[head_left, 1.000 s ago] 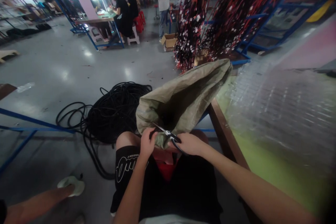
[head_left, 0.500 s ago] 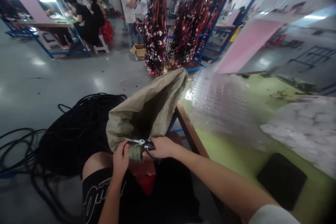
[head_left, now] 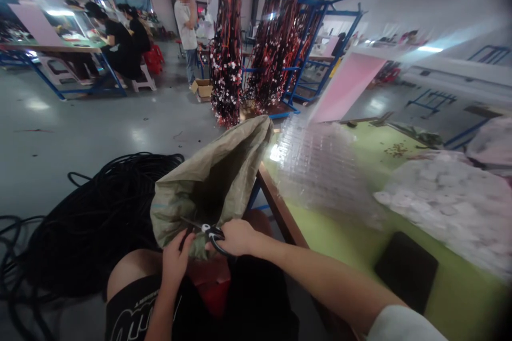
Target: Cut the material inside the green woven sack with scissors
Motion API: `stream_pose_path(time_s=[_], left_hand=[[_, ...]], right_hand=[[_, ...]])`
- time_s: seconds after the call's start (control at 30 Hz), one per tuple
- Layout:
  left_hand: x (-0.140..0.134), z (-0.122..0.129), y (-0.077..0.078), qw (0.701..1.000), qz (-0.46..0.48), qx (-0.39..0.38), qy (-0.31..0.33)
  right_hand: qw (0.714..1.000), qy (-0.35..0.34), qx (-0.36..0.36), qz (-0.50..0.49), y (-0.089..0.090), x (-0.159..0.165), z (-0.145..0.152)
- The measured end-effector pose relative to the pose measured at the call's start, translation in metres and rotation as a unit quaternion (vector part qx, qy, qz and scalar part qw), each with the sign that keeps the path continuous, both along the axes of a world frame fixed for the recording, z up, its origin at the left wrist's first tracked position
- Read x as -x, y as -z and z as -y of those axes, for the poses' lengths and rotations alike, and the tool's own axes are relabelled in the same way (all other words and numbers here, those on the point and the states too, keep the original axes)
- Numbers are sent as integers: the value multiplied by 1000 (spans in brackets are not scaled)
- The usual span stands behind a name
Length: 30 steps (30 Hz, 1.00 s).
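My right hand (head_left: 238, 237) is closed around the black handles of a pair of scissors (head_left: 206, 228), whose metal blades point left. Close to the blade tips, my left hand (head_left: 176, 256) has its thumb and fingers drawn together; a dark bit shows between them, too small to name. Both hands are at the near rim of an olive-green woven sack (head_left: 188, 176), which stands with its mouth wide open in front of my knees. The sack's inside is dark and its contents are hidden.
A heap of black cable (head_left: 100, 218) lies on the floor at left. On the green-topped table (head_left: 320, 224) at right are clear plastic wrap (head_left: 320, 165), a bag of white parts (head_left: 452, 192) and a black pad (head_left: 406, 272). Beyond, wire bundles (head_left: 226, 64) hang from a blue rack (head_left: 296, 74).
The whole view has shifted, so the scene sits further left and slightly lower. Both hands stay at the sack's rim, and the scissor blades have tilted a little and look closer together.
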<state>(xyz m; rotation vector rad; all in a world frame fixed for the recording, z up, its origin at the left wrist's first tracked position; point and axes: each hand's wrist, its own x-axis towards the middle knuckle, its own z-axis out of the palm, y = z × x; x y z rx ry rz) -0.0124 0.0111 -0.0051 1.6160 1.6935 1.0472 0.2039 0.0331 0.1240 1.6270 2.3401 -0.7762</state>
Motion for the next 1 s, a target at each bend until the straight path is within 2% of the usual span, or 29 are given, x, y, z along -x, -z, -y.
stream_pose_path(time_s=[0.1, 0.23, 0.33, 0.47, 0.6, 0.73, 0.83, 1.0], left_hand=[[1, -1, 4, 1000, -2, -11, -23], [2, -2, 10, 997, -40, -50, -36], [3, -2, 14, 996, -59, -59, -34], [6, -4, 14, 995, -57, -50, -65], [5, -7, 12, 996, -49, -46, -66], [-1, -8, 14, 997, -46, -30, -63], [-5, -10, 17, 996, -45, -6, -78], [-3, -12, 17, 999, -32, 13, -35]], right_hand=[[1000, 4, -3, -7, -1, -1, 0], [998, -14, 34, -50, 4, -3, 0], [1000, -3, 20, -20, 4, 0, 1], [1000, -3, 1, 6, 0, 2, 0], [998, -28, 44, -34, 1, 0, -4], [1000, 11, 7, 23, 2, 3, -3], [999, 3, 11, 31, 0, 4, -2], [998, -27, 63, -4, -2, -1, -8]])
